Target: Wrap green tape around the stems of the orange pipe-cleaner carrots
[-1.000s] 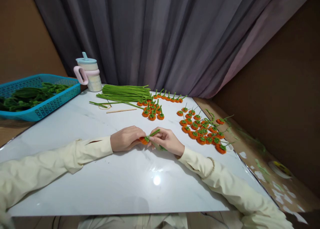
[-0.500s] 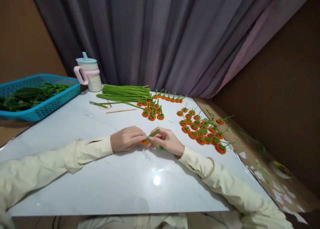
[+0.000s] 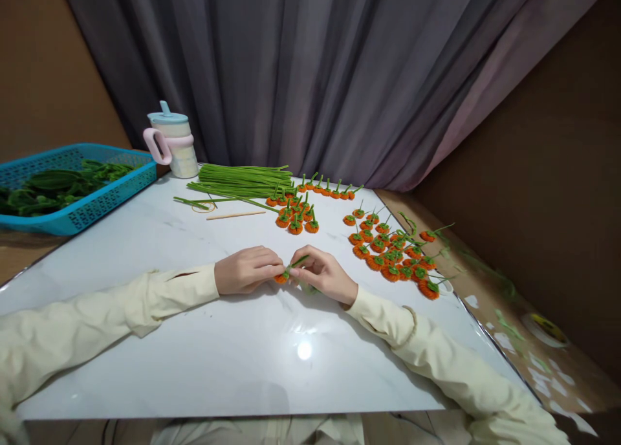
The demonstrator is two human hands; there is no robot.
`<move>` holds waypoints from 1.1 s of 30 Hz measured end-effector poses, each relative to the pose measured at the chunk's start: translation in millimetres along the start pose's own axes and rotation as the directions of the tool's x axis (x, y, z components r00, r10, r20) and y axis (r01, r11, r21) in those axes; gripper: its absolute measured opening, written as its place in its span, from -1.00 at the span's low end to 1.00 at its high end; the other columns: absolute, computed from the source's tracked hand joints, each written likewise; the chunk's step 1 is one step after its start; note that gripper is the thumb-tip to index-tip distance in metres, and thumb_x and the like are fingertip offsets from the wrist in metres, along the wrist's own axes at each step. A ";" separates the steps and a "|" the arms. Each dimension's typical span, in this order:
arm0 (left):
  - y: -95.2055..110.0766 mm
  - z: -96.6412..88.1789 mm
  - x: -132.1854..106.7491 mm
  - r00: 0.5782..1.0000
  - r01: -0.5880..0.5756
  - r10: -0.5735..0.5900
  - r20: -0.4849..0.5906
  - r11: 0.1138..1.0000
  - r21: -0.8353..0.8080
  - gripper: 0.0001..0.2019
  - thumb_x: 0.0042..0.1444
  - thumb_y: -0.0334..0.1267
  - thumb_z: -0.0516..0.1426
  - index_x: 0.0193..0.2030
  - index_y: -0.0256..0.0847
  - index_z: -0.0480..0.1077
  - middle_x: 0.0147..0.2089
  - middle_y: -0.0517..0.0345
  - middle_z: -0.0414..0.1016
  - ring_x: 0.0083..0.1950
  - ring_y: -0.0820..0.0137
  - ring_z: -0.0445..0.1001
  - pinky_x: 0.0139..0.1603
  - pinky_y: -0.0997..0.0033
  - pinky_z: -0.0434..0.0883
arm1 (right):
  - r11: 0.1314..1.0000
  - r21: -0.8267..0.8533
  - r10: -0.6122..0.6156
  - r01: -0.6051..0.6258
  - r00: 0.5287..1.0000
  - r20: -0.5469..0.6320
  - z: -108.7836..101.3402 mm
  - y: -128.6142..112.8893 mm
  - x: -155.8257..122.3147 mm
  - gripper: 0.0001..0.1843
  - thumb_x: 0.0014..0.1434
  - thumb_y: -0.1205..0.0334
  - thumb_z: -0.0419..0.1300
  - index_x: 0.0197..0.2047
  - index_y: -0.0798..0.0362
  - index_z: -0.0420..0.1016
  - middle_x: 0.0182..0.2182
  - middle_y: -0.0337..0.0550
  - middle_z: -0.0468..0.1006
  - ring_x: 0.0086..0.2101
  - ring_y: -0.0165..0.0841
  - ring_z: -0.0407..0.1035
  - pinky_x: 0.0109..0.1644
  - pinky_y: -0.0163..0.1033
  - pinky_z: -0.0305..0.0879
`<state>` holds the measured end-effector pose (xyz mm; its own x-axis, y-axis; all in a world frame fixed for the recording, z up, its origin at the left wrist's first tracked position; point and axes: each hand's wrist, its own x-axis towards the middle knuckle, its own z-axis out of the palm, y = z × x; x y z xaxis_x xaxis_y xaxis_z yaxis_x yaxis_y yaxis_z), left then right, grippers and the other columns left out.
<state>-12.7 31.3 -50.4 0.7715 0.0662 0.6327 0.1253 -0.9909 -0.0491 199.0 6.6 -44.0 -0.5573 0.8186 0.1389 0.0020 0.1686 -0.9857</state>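
In the middle of the table, my left hand (image 3: 250, 270) closes its fingertips on a small orange pipe-cleaner fruit (image 3: 281, 278) with a green top. My right hand (image 3: 326, 275) faces it from the right, thumb and fingers pinched at the green stem (image 3: 300, 261) that points up and to the right. A pale green see-through strip (image 3: 309, 289) hangs under the right fingers; where it begins is hidden by them. Much of the fruit is covered by the left fingers.
Behind my hands lie a bundle of green pipe cleaners (image 3: 245, 180), a thin wooden stick (image 3: 235, 216) and a rubber band (image 3: 200, 207). Finished orange fruits (image 3: 378, 245) stand in groups to the right. A cup (image 3: 182, 147) and a blue basket (image 3: 72, 224) are at left.
My hands stay almost in place. The stem at the right fingers has tilted slightly, and the pale green strip below shows less than before.
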 end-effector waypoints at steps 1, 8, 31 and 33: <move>0.0 -0.2 0.1 1.000 0.000 0.000 0.004 1.000 -0.002 -0.77 0.19 -0.48 -0.11 -0.06 -0.29 0.24 -0.27 -0.11 0.47 -0.24 0.31 0.42 -0.25 0.36 0.37 | 1.000 -0.008 0.002 -0.002 1.000 0.003 -0.2 0.3 0.1 -0.72 0.04 0.10 0.24 -0.30 0.08 0.29 -0.49 -0.24 0.47 -0.50 -0.45 0.40 -0.44 -0.37 0.29; -0.6 0.4 -0.4 1.000 -0.012 0.012 0.001 1.000 0.026 -0.77 0.21 -0.44 -0.12 -0.04 -0.29 0.24 -0.27 -0.10 0.48 -0.24 0.32 0.42 -0.25 0.35 0.36 | 1.000 -0.017 0.013 -0.013 1.000 -0.009 -1.3 0.3 0.2 -0.73 0.03 0.12 0.25 -0.30 0.10 0.31 -0.51 -0.23 0.46 -0.50 -0.45 0.40 -0.48 -0.39 0.26; 12.1 -2.6 4.7 0.924 0.341 -0.382 0.010 0.811 -0.476 -0.81 0.13 -0.44 0.04 -0.11 -0.29 0.36 -0.27 -0.01 0.48 -0.25 0.38 0.40 -0.24 0.43 0.38 | 0.996 0.072 0.046 -0.044 0.999 -0.016 -2.0 -3.1 1.3 -0.70 0.00 0.11 0.28 -0.32 0.11 0.30 -0.58 -0.27 0.46 -0.59 -0.52 0.32 -0.61 -0.46 0.13; 12.0 -3.4 5.9 0.902 0.394 -0.430 0.044 0.776 -0.492 -0.83 0.12 -0.42 0.06 -0.15 -0.30 0.38 -0.27 0.00 0.47 -0.27 0.40 0.40 -0.25 0.45 0.37 | 0.993 0.106 0.055 -0.054 0.998 -0.003 -3.2 -4.1 1.7 -0.69 -0.03 0.13 0.30 -0.32 0.10 0.29 -0.56 -0.27 0.47 -0.58 -0.51 0.33 -0.61 -0.46 0.14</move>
<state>-8.7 19.4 -44.7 0.6695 0.4905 0.5578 0.0940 -0.8009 0.5913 200.7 9.1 -39.4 -0.5540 0.8282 0.0849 -0.0554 0.0650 -0.9963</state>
